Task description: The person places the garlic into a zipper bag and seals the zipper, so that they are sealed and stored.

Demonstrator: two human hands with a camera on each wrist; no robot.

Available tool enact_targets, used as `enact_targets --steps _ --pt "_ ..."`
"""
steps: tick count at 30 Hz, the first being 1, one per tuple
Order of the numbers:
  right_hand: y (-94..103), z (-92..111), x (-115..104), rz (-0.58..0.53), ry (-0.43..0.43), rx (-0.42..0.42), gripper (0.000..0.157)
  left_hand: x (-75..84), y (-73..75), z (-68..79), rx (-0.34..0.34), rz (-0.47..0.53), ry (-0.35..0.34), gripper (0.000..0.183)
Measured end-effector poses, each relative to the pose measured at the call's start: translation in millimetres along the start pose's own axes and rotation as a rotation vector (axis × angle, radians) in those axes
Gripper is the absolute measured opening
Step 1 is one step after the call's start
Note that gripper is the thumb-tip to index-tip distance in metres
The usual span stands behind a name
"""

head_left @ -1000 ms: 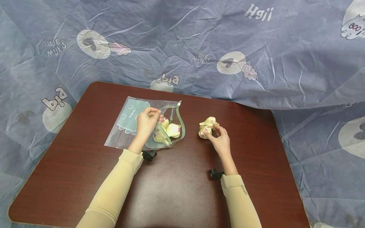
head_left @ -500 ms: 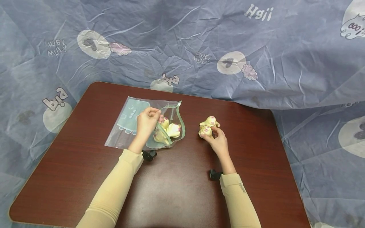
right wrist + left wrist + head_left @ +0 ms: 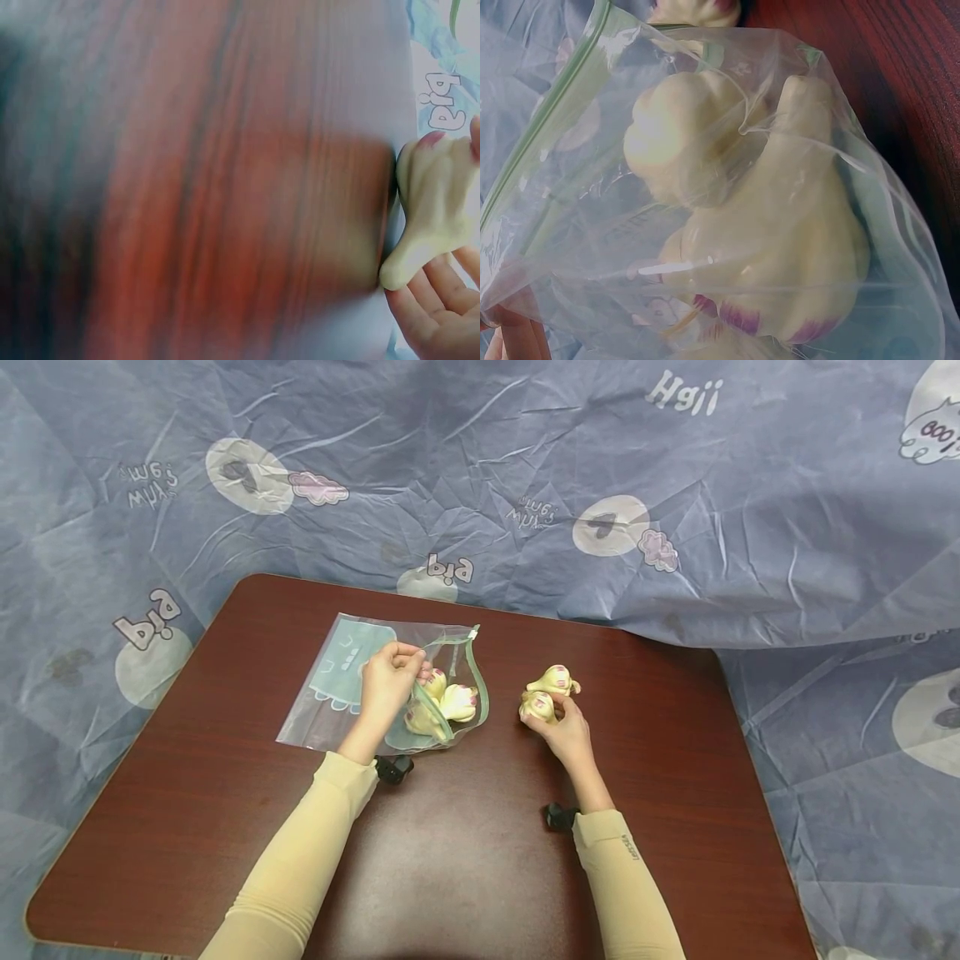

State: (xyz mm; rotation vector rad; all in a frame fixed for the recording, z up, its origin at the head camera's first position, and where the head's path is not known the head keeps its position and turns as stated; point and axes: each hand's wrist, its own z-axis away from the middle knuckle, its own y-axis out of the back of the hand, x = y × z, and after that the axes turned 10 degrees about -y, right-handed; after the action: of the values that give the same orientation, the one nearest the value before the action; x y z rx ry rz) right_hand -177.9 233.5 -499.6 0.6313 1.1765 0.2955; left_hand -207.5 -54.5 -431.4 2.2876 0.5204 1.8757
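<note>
Pale-yellow and purple-marked, one rounded garlic bulb (image 3: pixel 537 707) is held between the thumb and fingers of the right hand (image 3: pixel 568 731), just in front of a matching second bulb (image 3: pixel 558 678). Bagging looks past halfway: these two remain outside, while three bulbs (image 3: pixel 459 702) lie inside the clear, green-rimmed plastic bag (image 3: pixel 337 677), its mouth parted, its rim pinched by the left hand (image 3: pixel 391 677). Beneath is a reddish-brown wooden table (image 3: pixel 652 768).
</note>
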Motion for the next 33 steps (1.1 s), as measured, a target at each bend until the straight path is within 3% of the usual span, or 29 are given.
enact_targets --steps 18,33 --pt "-2.7 5 -2 0.025 -0.017 -0.018 0.075 1.2 0.2 0.4 0.001 -0.014 -0.011 0.020" --pt "7.0 13 -28 -0.043 0.033 -0.011 0.074 0.6 -1.0 0.4 -0.004 0.021 0.010 0.020"
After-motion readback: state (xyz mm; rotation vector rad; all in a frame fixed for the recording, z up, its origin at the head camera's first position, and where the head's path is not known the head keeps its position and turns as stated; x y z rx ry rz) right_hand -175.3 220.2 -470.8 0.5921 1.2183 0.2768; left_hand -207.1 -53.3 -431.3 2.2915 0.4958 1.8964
